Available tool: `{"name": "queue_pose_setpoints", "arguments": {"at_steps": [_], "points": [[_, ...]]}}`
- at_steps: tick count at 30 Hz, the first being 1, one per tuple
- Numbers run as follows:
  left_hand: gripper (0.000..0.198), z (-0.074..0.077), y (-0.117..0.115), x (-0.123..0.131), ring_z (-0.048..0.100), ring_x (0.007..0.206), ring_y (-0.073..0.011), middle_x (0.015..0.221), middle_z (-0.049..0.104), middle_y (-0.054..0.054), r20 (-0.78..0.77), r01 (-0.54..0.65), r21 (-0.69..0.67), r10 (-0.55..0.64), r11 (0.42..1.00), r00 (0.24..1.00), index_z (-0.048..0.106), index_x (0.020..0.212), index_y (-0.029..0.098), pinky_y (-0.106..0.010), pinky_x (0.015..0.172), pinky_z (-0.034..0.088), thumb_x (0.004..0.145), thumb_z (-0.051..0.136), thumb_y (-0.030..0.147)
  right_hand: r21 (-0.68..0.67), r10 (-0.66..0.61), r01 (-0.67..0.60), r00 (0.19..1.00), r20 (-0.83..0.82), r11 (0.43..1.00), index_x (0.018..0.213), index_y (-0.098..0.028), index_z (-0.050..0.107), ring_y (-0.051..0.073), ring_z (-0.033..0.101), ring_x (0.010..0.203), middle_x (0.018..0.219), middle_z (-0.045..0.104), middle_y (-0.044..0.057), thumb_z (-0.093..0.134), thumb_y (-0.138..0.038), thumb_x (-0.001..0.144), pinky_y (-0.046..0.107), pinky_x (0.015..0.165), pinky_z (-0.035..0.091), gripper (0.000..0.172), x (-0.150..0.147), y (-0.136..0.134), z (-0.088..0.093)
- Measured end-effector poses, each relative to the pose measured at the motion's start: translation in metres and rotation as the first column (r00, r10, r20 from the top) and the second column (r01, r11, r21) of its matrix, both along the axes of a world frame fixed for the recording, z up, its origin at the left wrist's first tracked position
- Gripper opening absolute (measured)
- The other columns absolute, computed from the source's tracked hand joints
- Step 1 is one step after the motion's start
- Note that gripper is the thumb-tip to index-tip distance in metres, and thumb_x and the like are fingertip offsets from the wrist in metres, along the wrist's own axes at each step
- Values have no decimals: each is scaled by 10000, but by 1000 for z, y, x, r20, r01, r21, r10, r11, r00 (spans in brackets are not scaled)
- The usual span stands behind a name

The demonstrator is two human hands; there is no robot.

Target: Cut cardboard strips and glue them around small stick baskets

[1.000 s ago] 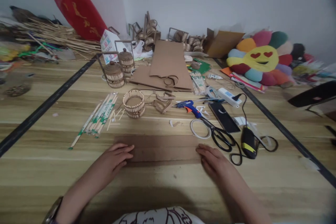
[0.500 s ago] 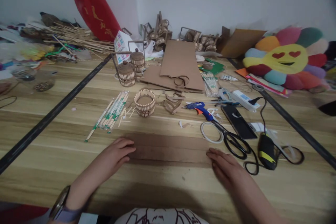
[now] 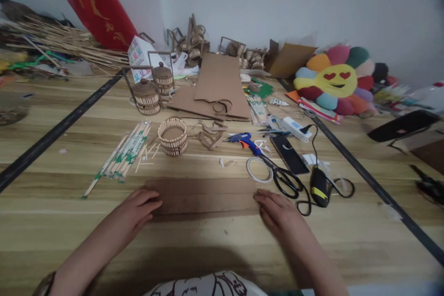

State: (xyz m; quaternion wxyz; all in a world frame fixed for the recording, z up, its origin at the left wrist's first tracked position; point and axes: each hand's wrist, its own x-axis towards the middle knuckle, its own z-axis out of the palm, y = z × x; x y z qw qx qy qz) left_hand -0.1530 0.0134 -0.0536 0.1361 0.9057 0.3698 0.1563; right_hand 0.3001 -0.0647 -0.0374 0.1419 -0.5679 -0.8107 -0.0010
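A long brown cardboard strip (image 3: pixel 204 195) lies flat on the wooden table (image 3: pixel 222 245) in front of me. My left hand (image 3: pixel 137 209) rests on its left end with fingers stretched out flat. At the strip's right end my right hand (image 3: pixel 277 210) lies the same way, fingers extended on the table and cardboard edge. Neither hand grips anything.
Behind the strip stand a round stick basket (image 3: pixel 172 136), a bundle of chopsticks (image 3: pixel 122 156), a blue glue gun (image 3: pixel 244 140), a tape ring (image 3: pixel 258 169), black scissors (image 3: pixel 286 180), a phone (image 3: pixel 289 154) and a black tool with cord (image 3: pixel 319 186). Cardboard sheets (image 3: pixel 215 87) and a flower cushion (image 3: pixel 333 80) lie farther back.
Both hands stay at the ends of the cardboard strip. Only the head camera has swung, right then back left, shifting the scene.
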Motion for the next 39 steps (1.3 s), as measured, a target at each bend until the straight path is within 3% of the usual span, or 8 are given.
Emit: {"name": "queue_pose_setpoints", "arguments": {"at_steps": [14,17,20,23,26,32,36,39], "points": [[320,-12,0,-1,673,1070,-233,1186,731,-66,-36,-5,63,8,998,999,771,1130,277,-334,933,567,964,498,275,-133,-22,1,987,-159,991,1223,-214,717,245,667,1172,1268,718,133,473,-58,905,409,981,562,430,3,-1,3],[392,-13,1,13,656,1090,-239,1210,733,-64,-103,51,32,-47,998,994,762,1163,276,-362,957,560,924,479,145,-175,-37,6,984,-175,985,1244,-210,713,251,654,1193,1295,703,145,474,-43,886,430,1000,551,461,3,-1,4],[622,-14,1,35,610,1177,-242,1311,696,-65,-165,111,-1,-109,994,980,715,1263,276,-391,993,543,827,403,-39,-196,-39,3,982,-183,981,1248,-191,711,260,649,1201,1304,696,158,464,-36,879,447,1009,545,471,3,-1,6],[727,-13,2,60,572,1226,-244,1402,641,-55,-198,186,-49,-192,981,961,673,1326,284,-394,1010,534,761,407,-88,-212,-50,9,980,-192,977,1261,-197,706,256,640,1217,1313,692,150,472,-32,869,445,1022,537,485,2,-2,8],[756,-3,6,86,545,1255,-237,1469,586,-53,-214,239,-80,-251,968,944,645,1353,273,-384,1036,511,741,424,-110,-213,-59,15,978,-202,977,1266,-198,704,252,637,1222,1315,691,148,475,-24,861,441,1032,532,497,2,-2,7],[550,35,10,141,593,1145,-234,1383,624,-107,-294,369,-95,-380,925,877,660,1286,207,-347,971,526,861,462,-80,-219,-70,25,977,-204,975,1261,-190,707,254,631,1226,1315,689,154,472,-5,848,445,1037,526,510,0,-3,7],[390,51,9,167,615,1066,-259,1203,682,-111,-389,368,-133,-389,920,835,684,1204,186,-329,847,559,895,555,-14,-249,-98,44,974,-206,967,1256,-185,711,260,623,1241,1317,689,160,486,13,825,454,1049,514,524,-3,-3,10],[411,55,8,178,615,1061,-272,1195,662,-124,-392,319,-167,-360,933,846,679,1227,200,-320,774,568,888,570,-4,-264,-108,50,972,-210,963,1245,-197,717,257,629,1231,1317,692,145,500,14,815,442,1049,513,526,-4,-2,13]]}}
